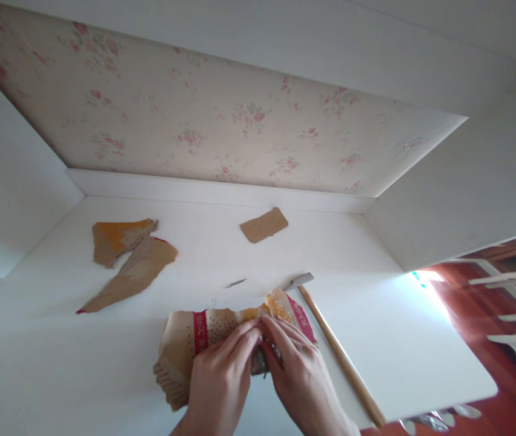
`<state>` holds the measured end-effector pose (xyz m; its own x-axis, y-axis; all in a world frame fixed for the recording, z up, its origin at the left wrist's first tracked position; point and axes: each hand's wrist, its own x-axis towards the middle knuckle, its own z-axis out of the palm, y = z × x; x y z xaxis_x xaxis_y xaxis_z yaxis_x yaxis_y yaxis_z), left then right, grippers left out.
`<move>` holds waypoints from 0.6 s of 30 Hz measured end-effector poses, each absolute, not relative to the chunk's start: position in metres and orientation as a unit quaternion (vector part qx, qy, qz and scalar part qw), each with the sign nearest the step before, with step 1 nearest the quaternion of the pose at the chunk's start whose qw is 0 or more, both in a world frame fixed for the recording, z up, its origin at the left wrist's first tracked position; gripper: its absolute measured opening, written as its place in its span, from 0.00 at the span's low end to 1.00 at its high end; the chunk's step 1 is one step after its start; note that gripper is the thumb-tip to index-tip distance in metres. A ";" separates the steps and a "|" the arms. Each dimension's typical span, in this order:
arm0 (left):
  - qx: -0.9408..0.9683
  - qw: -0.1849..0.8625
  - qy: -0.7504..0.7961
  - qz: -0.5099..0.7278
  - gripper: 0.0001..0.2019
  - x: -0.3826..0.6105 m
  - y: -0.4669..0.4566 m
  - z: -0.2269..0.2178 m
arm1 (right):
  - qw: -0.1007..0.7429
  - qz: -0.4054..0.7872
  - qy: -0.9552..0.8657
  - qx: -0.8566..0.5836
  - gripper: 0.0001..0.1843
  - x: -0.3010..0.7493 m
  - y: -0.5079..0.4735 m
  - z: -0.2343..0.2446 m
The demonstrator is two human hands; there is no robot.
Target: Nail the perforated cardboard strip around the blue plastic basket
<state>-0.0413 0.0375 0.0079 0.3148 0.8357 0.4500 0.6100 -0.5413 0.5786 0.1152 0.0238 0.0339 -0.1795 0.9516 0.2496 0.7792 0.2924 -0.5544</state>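
My left hand [224,372] and my right hand [298,366] meet near the front of the white surface, thumbs and fingertips pinched together. Between them they grip a torn piece of cardboard [176,339], tan with red printed bands, a yellow patch and rows of small dark dots. Its lower left edge shows corrugated ridges. Under the fingertips a greyish, dark thing [259,363] peeks out, mostly covered, so I cannot make out what it is. Just right of my right hand lies a hammer [340,354] with a wooden handle and grey metal head. Beyond the cardboard rests a small thin metal piece [236,283].
Torn cardboard scraps [149,266] lie at the left, and a small dotted cardboard rectangle [264,226] lies near the back. White panels enclose the surface on both sides, with flowered wallpaper [249,121] behind. At right, white furniture [512,303] stands over a reddish floor.
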 end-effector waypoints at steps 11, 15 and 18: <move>0.797 0.140 0.469 0.354 0.08 -0.041 0.034 -0.005 | 0.166 0.018 -0.605 -0.779 0.23 0.220 0.015 -0.016; 0.792 0.136 0.464 0.373 0.09 -0.040 0.034 -0.004 | 0.081 0.044 -0.609 -0.788 0.20 0.229 0.015 -0.054; 0.789 0.140 0.464 0.378 0.09 -0.040 0.034 -0.004 | 0.084 0.090 -0.596 -0.794 0.17 0.223 0.014 -0.058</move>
